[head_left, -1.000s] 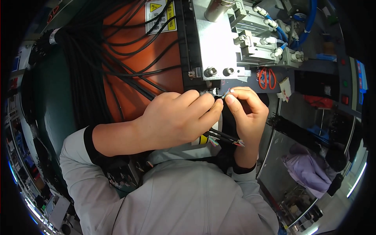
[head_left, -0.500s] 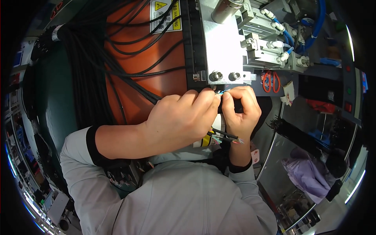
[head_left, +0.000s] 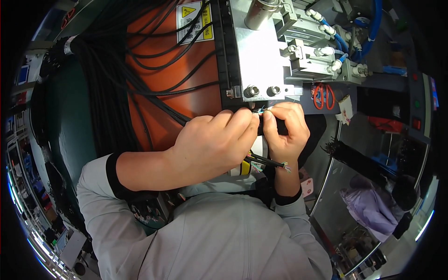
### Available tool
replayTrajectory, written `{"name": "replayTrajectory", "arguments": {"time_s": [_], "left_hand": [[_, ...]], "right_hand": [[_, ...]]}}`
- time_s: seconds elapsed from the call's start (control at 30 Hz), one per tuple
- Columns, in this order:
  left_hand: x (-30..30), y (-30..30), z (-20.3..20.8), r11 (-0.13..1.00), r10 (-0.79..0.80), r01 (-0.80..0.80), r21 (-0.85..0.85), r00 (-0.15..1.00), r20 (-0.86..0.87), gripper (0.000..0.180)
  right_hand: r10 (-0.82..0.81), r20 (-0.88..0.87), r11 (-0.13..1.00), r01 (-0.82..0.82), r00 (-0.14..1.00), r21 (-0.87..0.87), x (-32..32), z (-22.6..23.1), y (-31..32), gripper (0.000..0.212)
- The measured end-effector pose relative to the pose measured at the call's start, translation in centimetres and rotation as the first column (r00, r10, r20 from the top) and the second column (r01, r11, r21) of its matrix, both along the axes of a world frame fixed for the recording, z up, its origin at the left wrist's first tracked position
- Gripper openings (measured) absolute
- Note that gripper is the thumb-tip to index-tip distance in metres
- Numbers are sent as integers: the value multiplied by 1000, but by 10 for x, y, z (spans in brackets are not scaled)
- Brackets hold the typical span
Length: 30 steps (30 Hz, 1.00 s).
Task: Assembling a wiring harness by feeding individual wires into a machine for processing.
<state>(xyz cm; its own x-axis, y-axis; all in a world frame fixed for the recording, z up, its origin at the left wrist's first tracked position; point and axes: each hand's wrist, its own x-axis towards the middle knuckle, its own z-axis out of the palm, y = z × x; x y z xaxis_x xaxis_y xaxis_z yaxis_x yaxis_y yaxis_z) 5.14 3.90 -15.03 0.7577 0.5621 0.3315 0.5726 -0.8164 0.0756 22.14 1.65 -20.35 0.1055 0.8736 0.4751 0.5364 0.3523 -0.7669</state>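
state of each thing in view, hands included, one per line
left hand: closed in a pinch on thin wires
right hand: pinched on the same wires
thin wires: held between both hands' fingertips
stripped cable ends: fanned out
black cables: bundled at far left
red-handled scissors: open or shut, cannot tell
purple cloth: crumpled

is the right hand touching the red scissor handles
Apart. The head view shows a plain gap between the right hand and the red scissor handles, which lie beyond it to the right.

Thin wires [head_left: 261, 111], blue among them (strands too small to count), a short stretch visible between pinching fingers [head_left: 270, 123]
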Motion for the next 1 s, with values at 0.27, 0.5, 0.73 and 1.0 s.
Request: {"name": "replayTrajectory", "arguments": {"time_s": [0.27, 0.5, 0.73, 1.0], "left_hand": [[12, 0, -3, 1000, 14, -14, 13, 1000, 12, 27], [14, 5, -1, 998, -26, 23, 50, 998, 58, 27], [13, 10, 1, 998, -38, 30, 46, 982, 184, 19], [4, 0, 19, 997, 57, -59, -52, 998, -42, 19]], "right_hand": [[-62, -79, 997, 58, 995, -50, 4, -2, -2, 5], [-174, -602, 871, -163, 779, -463, 14, -1, -10, 7], [-4, -88, 997, -3, 996, -77, 8, 12, 1, 4], [-20, -414, 978, -69, 910, -199, 20, 5, -1, 12]]}}
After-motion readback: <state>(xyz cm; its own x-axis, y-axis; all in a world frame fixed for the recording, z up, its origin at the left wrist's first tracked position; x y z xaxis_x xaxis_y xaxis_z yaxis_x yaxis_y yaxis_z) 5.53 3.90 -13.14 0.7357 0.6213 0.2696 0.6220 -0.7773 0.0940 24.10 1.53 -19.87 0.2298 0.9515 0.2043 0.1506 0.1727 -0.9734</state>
